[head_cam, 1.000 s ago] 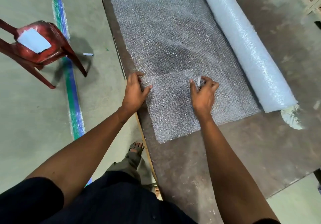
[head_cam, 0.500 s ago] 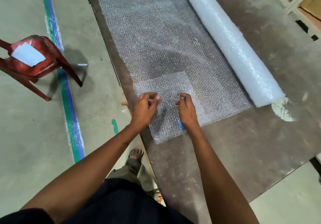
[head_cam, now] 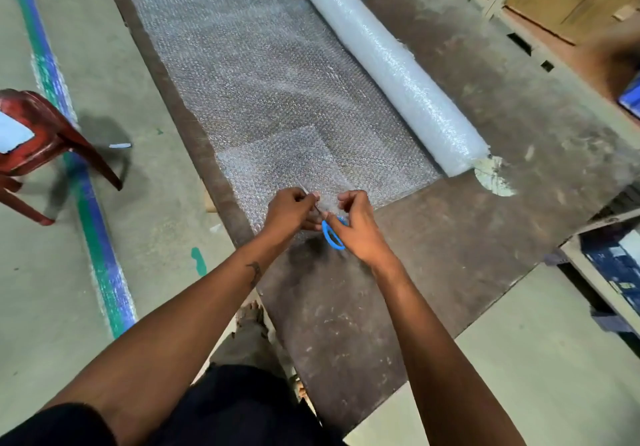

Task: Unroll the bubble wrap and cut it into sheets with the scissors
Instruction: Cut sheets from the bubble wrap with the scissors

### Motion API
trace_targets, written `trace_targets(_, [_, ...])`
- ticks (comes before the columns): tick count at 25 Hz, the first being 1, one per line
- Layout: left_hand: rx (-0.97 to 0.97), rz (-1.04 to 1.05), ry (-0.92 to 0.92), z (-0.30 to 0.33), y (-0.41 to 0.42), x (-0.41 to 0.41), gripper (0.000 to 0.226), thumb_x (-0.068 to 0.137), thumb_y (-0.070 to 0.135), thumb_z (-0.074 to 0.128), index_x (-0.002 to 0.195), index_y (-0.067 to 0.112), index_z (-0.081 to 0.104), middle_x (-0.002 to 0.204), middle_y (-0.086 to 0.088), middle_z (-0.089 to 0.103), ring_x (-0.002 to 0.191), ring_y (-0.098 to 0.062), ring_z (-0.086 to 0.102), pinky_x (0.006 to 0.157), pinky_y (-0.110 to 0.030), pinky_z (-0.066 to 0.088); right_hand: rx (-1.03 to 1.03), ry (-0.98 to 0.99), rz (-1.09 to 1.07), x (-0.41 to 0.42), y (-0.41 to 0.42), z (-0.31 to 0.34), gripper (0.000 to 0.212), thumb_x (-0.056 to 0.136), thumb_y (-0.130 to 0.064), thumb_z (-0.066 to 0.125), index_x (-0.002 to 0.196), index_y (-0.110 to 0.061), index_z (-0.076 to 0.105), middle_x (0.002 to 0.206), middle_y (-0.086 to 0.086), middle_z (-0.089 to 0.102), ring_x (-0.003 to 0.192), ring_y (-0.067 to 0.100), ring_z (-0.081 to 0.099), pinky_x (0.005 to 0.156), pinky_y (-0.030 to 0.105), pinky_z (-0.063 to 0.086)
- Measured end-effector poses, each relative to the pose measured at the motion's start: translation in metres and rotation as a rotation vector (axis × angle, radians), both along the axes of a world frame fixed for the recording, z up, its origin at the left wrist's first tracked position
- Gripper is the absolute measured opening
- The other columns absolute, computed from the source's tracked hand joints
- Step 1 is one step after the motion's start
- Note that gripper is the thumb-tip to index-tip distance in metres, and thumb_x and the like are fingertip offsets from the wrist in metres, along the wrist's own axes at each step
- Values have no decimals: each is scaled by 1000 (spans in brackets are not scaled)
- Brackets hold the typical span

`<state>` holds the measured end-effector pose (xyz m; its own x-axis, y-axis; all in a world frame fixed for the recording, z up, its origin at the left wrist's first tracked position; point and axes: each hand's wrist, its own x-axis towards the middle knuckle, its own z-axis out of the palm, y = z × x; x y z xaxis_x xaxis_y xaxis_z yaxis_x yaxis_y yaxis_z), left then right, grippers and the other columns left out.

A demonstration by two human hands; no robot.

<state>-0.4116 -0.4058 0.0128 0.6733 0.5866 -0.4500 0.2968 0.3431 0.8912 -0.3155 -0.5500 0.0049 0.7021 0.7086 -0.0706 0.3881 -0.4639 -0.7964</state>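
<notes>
Your bubble wrap (head_cam: 277, 75) lies unrolled flat along the worn table (head_cam: 450, 255), running from the far end down to its near edge just under your hands, with a smaller cut sheet (head_cam: 277, 165) resting on top of its near left part. The unused roll (head_cam: 384, 61) sits along the right side of the spread sheet, touching it.

Expect the wrap to be very light, soft and floppy, so it will slide and bunch on the smooth tabletop unless you keep it taut. Take hold right at the near edge, close beside the cut line, and pull gently against the blades; the roll's weight should anchor the far side.

Your left hand (head_cam: 292, 212) has its fingers curled, pinching the near edge of the wrap. Your right hand (head_cam: 356, 224) is curled round the blue-handled scissors (head_cam: 332, 234), whose handle loop pokes out below your palm; the blades are mostly hidden between your two hands, so you cannot tell whether they are open.

Compared with a second ago, both hands have come off the smaller sheet, where they lay apart and flatter, and have drawn together at the near edge. The scissors, then upright in your right fist, now point into the wrap, which to my eye means a cut is starting
</notes>
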Motion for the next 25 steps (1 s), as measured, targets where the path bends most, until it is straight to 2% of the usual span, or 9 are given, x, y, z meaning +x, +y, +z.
trace_targets(2, [98, 58, 54, 4, -2, 9, 22, 105, 15, 61, 89, 1, 57, 72, -25, 63, 60, -32, 76, 56, -44, 65, -45, -225, 82, 13, -16, 3, 25, 96, -33, 71, 112, -15, 62, 103, 0, 63, 94, 16, 59, 88, 31, 47])
trace_targets(4, [197, 67, 97, 4, -5, 22, 27, 104, 15, 58, 79, 8, 51, 64, -16, 62, 61, -33, 77, 63, -53, 65, -148, -148, 134, 25, -24, 15, 14, 93, -23, 72, 106, -18, 70, 94, -2, 70, 84, 14, 65, 79, 29, 49])
trace_targets(6, [251, 41, 125, 4, -6, 39, 36, 104, 16, 57, 70, 13, 46, 52, -7, 60, 61, -35, 77, 67, -58, 64, -235, -53, 108, 36, -25, 22, 18, 89, -20, 74, 107, -20, 72, 91, -7, 73, 77, 1, 66, 72, 15, 46])
trace_targets(8, [197, 9, 110, 4, -7, 55, 40, 106, 20, 61, 70, 12, 46, 51, -10, 60, 62, -38, 77, 67, -59, 64, -291, 3, 108, 52, -26, 21, 18, 87, -17, 77, 104, -22, 74, 85, -11, 73, 69, -10, 63, 69, 10, 44])
trace_targets(11, [17, -34, 52, 0, -12, 80, 36, 105, 25, 67, 79, 3, 56, 75, -28, 66, 66, -40, 77, 62, -53, 66, -256, 211, 152, 82, -32, 18, 9, 91, -22, 85, 95, -17, 78, 77, -9, 72, 62, -5, 59, 68, 19, 46])
trace_targets(15, [-91, -27, -38, -13, -16, 95, 32, 104, 29, 68, 92, 0, 65, 89, -20, 70, 65, -29, 76, 55, -33, 63, -196, 436, 222, 107, -44, 14, 20, 103, -24, 71, 108, -7, 79, 83, 2, 69, 66, 9, 52, 59, 18, 44])
trace_targets(17, [69, -62, -17, -22, -27, 91, 30, 107, 34, 63, 103, 6, 70, 92, -8, 72, 66, -17, 72, 61, -30, 59, -214, 548, 202, 116, -52, 6, 23, 106, -21, 66, 116, -3, 75, 86, -4, 73, 62, 6, 51, 55, 17, 45])
trace_targets(21, [656, -80, -1, -44, -68, 73, 20, 99, 26, 74, 115, 15, 70, 90, 6, 67, 75, -8, 61, 70, -16, 46, -199, 664, 170, 128, -75, -6, 20, 108, -28, 63, 98, -13, 71, 79, -3, 70, 49, 8, 49, 45, 22, 39])
trace_targets(25, [1016, -233, 117, -61, -81, 67, 43, 85, 31, 88, 119, 12, 70, 111, -10, 63, 102, -25, 58, 93, -37, 47, -204, 707, 145, 115, -109, -11, 31, 108, -39, 60, 96, -11, 67, 71, 0, 67, 41, 11, 49, 37, 21, 27])
